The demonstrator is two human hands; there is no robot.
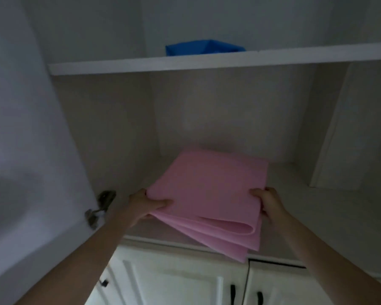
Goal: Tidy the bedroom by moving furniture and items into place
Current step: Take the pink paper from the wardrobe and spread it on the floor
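Observation:
A folded pink sheet lies in the open white cupboard, its far part on the lower shelf and its folded near corner hanging over the shelf's front edge. My left hand grips the sheet's left edge, thumb on top and fingers underneath. At the sheet's right edge my right hand holds it the same way, its fingers hidden below the cloth.
A blue folded item sits on the upper shelf. The open cupboard door stands at the left with its metal hinge. Closed white doors with black handles are below.

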